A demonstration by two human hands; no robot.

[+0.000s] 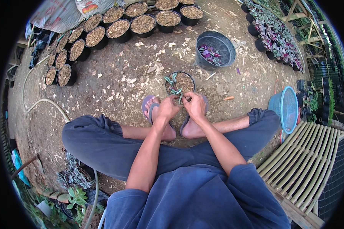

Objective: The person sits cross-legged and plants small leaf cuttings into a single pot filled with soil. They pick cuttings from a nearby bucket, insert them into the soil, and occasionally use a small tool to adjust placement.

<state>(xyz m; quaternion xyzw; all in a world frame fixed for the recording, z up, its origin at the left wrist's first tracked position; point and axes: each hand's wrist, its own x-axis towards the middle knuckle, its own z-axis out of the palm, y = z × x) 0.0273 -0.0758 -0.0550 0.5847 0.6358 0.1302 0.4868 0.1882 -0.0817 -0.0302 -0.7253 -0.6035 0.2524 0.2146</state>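
Between my feet stands a small black pot (187, 82) filled with brown, chip-covered soil. Striped green-and-silver cuttings (171, 79) stand at its left side. At the near rim, a leafy plant cutting (180, 99) hangs between my two hands. My right hand (195, 105) is closed, its thumb and fingers pinching at the cutting. Beside it my left hand (169, 108) is curled, with fingertips meeting the same cutting; they are partly hidden. Just beyond, a larger black bucket (221, 45) holds purple-and-green cuttings (210, 55).
Several soil-filled black pots (118, 29) form a curved row at the far left. Potted purple-leaved plants (275, 36) line the far right. A blue mesh basket (289, 110) stands by a bamboo bench (302, 164) on my right. A hose (46, 101) curves along the left.
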